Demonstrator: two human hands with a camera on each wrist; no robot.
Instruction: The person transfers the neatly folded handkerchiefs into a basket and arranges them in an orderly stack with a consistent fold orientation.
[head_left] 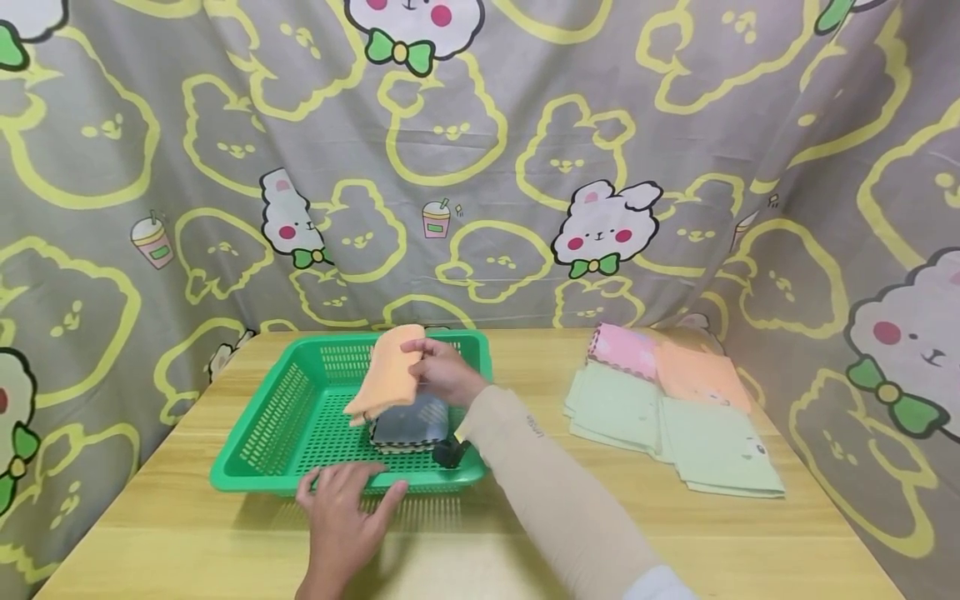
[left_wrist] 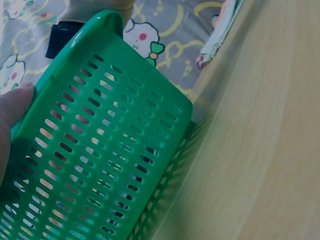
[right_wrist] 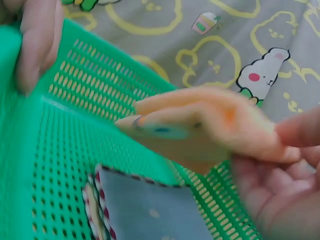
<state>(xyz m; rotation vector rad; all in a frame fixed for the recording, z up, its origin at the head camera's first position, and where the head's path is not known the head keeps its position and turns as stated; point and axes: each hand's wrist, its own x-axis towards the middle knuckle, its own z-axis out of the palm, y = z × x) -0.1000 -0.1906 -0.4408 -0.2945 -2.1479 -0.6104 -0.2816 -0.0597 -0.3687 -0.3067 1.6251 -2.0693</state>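
Observation:
A folded peach-orange cloth (head_left: 392, 367) is pinched by its edge between the thumb and fingers of my right hand (head_left: 447, 375), held above a green plastic basket (head_left: 258, 417). In the right wrist view the cloth (right_wrist: 200, 130) sags in a fold, with a small blue mark on its underside. Below it, a folded grey-blue cloth (right_wrist: 150, 205) with a checkered edge lies on the basket floor. My left hand (head_left: 342, 512) holds the basket's near rim, its fingers (right_wrist: 37, 47) hooked over the inside. In the left wrist view the thumb lies along that rim.
To the right on the wooden table (head_left: 525, 508) lie folded cloths: pale green ones (head_left: 618, 408), a peach one (head_left: 701, 375) and a pink one (head_left: 624, 350) with a checkered edge. A patterned grey curtain (head_left: 510, 167) hangs behind the table.

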